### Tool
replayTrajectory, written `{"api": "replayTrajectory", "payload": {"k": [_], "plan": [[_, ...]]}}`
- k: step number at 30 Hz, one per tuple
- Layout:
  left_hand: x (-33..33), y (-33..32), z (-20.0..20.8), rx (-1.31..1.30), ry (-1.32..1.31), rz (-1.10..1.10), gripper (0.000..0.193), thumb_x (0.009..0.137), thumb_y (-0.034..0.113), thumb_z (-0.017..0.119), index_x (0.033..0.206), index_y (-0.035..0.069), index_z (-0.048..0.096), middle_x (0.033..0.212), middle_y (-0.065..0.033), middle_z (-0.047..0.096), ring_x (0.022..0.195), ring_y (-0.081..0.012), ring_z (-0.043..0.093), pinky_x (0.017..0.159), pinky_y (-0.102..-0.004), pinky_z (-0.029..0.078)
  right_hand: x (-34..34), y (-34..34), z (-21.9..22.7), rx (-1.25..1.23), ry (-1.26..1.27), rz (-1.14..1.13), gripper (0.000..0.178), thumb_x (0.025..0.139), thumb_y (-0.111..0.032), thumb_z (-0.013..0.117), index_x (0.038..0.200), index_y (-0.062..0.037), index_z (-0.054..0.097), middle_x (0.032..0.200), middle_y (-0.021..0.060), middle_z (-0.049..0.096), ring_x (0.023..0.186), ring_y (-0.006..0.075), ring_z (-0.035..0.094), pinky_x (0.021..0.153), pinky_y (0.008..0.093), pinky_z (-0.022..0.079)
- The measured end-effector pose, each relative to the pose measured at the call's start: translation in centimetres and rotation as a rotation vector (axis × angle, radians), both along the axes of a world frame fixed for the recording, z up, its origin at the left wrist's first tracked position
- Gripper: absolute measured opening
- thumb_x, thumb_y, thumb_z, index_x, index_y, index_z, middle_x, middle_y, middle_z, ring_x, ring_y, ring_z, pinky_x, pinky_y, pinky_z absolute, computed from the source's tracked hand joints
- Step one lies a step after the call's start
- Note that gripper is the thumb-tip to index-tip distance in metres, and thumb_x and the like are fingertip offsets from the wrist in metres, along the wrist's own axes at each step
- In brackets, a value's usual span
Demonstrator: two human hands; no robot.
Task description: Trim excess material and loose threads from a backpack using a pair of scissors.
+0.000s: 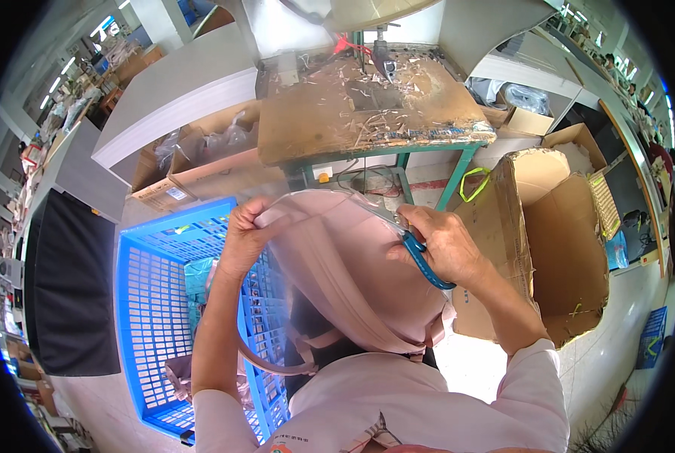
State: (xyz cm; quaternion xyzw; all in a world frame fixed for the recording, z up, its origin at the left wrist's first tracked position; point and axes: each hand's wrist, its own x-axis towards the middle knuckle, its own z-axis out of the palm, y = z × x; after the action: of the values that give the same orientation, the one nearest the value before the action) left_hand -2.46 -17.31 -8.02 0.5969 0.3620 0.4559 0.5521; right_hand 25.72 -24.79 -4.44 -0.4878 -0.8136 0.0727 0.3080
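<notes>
A pale pink bag (352, 264) with a long strap (277, 365) hangs in front of my body, its upper edge raised. At its upper left corner my left hand (248, 234) is closed on the edge, pinching the material. My right hand (445, 245) is wrapped round a pair of scissors with teal handles (426, 266). Their blades lie along the bag's upper right edge, and my fingers partly hide them. I cannot tell whether the blades are apart.
A blue plastic basket (152, 283) with pink and teal pieces stands at the left. An open cardboard box (496, 257) is at the right. Ahead is a worktable (307, 124) strewn with scraps, with a metal machine part (385, 64) on it. A black panel (69, 287) stands far left.
</notes>
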Motion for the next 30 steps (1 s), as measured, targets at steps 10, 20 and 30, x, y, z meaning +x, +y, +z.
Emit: {"api": "replayTrajectory", "payload": {"k": [10, 20, 30], "plan": [[0.7, -0.3, 1.0, 0.067, 0.049, -0.023, 0.015, 0.072, 0.000, 0.064, 0.085, 0.003, 0.062, 0.077, 0.0031, 0.059, 0.069, -0.0031, 0.051, 0.062, -0.0192, 0.043, 1.3, 0.3, 2.2, -0.047, -0.055, 0.046, 0.051, 0.067, -0.036, 0.070, 0.098, 0.0003, 0.052, 0.080, 0.0189, 0.058, 0.071, 0.0353, 0.058, 0.061, 0.0405, 0.047], [1.5, -0.5, 1.9, 0.094, 0.098, -0.019, 0.017, 0.071, -0.001, 0.065, 0.087, 0.003, 0.062, 0.078, 0.0018, 0.060, 0.070, -0.0039, 0.052, 0.062, -0.0196, 0.044, 1.7, 1.1, 2.3, -0.080, -0.055, 0.117, 0.052, 0.066, -0.034, 0.071, 0.097, 0.0016, 0.051, 0.079, 0.0171, 0.058, 0.067, 0.0320, 0.058, 0.058, 0.0372, 0.047], [1.2, 1.2, 1.6, 0.018, -0.019, 0.052, 0.010, 0.072, 0.001, 0.064, 0.081, 0.004, 0.062, 0.073, 0.0032, 0.059, 0.064, -0.0030, 0.050, 0.057, -0.0183, 0.041, 3.4, 0.6, -0.9, -0.585, 0.354, -0.023, 0.038, 0.072, -0.018, 0.070, 0.101, 0.0018, 0.053, 0.080, 0.0053, 0.059, 0.069, 0.0142, 0.058, 0.060, 0.0261, 0.045]]}}
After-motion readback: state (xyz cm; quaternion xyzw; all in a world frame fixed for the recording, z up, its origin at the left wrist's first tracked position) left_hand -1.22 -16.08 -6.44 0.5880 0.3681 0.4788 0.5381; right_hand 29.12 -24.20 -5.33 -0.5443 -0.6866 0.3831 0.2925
